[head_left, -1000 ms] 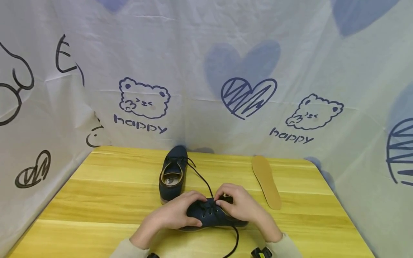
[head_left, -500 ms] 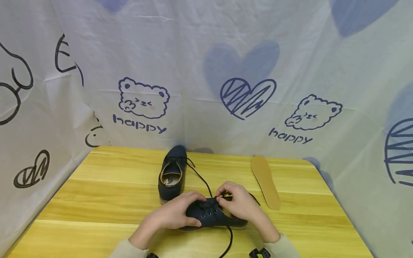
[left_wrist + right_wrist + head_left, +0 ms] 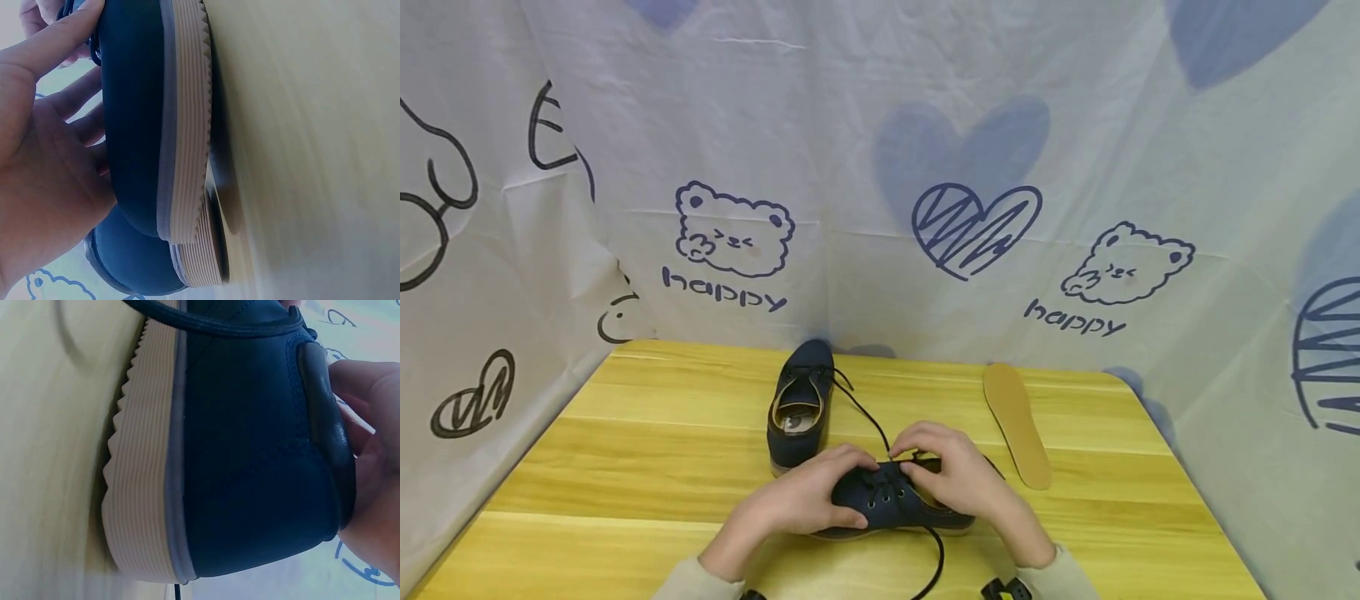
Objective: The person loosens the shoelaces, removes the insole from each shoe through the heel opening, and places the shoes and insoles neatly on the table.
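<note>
A dark navy lace-up shoe stands sideways on the table, toe to the left. My left hand grips its toe end, thumb on the near side and fingers over the far side. In the left wrist view, the shoe shows its ridged pale sole. At the top of the lacing, my right hand pinches the black shoelace with thumb and forefinger, its palm over the shoe's opening. One lace end curves across the shoe's near side in the right wrist view.
The matching shoe stands behind and to the left, toe away from me. A black lace runs from beside it toward my fingers. A tan insole lies at the right on the wooden table. A printed cloth hangs behind.
The right thumb and forefinger have shifted slightly left over the lacing and spread a little. A lace end now shows right of that hand, and the near lace has shifted left. The left hand stays put.
</note>
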`<state>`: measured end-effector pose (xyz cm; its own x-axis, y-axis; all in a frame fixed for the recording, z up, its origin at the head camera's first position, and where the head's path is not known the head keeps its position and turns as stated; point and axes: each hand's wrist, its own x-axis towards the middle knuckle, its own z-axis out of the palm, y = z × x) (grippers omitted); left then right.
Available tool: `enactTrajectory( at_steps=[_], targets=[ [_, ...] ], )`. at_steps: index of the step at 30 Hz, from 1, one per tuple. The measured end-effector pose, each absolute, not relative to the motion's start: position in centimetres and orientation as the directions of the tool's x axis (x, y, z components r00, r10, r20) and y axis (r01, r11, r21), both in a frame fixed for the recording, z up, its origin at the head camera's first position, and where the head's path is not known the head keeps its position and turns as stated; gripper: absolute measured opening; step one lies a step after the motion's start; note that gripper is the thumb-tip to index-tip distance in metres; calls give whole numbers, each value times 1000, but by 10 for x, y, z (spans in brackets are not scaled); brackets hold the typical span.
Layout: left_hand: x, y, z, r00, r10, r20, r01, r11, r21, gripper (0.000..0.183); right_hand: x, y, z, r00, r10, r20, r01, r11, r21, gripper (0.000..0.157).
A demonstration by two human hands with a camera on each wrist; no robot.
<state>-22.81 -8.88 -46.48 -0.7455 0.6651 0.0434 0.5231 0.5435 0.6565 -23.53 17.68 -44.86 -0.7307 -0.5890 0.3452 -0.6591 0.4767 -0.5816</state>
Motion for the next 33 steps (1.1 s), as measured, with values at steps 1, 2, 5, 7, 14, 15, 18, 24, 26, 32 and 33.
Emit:
enactTrajectory(
  at_steps=[1, 2, 5, 7, 14, 15, 18, 24, 26, 32, 33],
  targets=[
    [-228, -89, -465, -745, 665, 45, 523, 542, 657, 59, -235, 177, -448, -713, -606, 352, -677, 464, -571, 23],
    [-228, -89, -465, -745, 665, 45, 523, 541, 658, 59, -235, 177, -448, -702, -620, 351, -687, 457, -565, 23],
    [-228, -89, -465, -743, 668, 51, 525, 534, 663, 59, -235, 177, -447, -672, -654, 348, -713, 443, -544, 22],
    [-228, -89, -465, -741, 669, 53, 526, 529, 665, 59, -235, 177, -447, -662, -666, 344, -721, 440, -536, 22],
    [-227, -89, -463, -743, 667, 51, 523, 531, 667, 60, -235, 177, -448, -665, -663, 344, -720, 447, -530, 20],
    [-227, -89, -463, -743, 667, 50, 522, 531, 667, 60, -235, 177, -449, -666, -661, 347, -721, 448, -529, 20],
    [-227, -89, -463, -742, 669, 52, 524, 530, 667, 60, -235, 178, -450, -669, -648, 363, -722, 453, -523, 19],
    [-229, -89, -466, -743, 667, 50, 525, 535, 662, 59, -237, 177, -454, -681, -602, 417, -724, 470, -505, 19],
    [-229, -90, -466, -745, 666, 42, 518, 538, 665, 59, -238, 177, -456, -695, -586, 417, -713, 483, -509, 18],
    [-229, -90, -466, -746, 665, 38, 514, 538, 668, 60, -237, 176, -456, -796, -497, 345, -598, 564, -570, 14],
    [-229, -90, -466, -746, 665, 38, 514, 539, 668, 60, -237, 176, -457, -813, -478, 333, -576, 577, -578, 13]
  ],
)
